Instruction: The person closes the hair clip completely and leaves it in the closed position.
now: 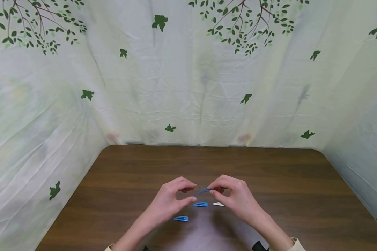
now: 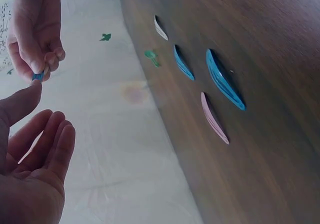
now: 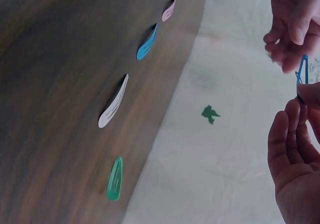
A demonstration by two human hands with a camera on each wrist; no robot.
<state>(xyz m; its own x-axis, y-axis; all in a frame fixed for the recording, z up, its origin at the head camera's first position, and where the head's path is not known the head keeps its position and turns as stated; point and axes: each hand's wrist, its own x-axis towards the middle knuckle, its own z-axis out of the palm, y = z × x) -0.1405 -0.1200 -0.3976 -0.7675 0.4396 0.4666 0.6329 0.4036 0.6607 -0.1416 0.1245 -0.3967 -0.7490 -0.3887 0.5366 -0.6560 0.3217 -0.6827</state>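
Hairclip [image 1: 206,190], slim, blue and splayed V-like, is pinched by the right hand [image 1: 234,192], left hand [image 1: 172,196] relaxed nearby.

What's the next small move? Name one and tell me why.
Probably bring the left hand in to pinch the free end of the blue clip: the right hand pinches its other end, and the free end spreads apart toward the left hand, whose thumb and fingers are parted close by.
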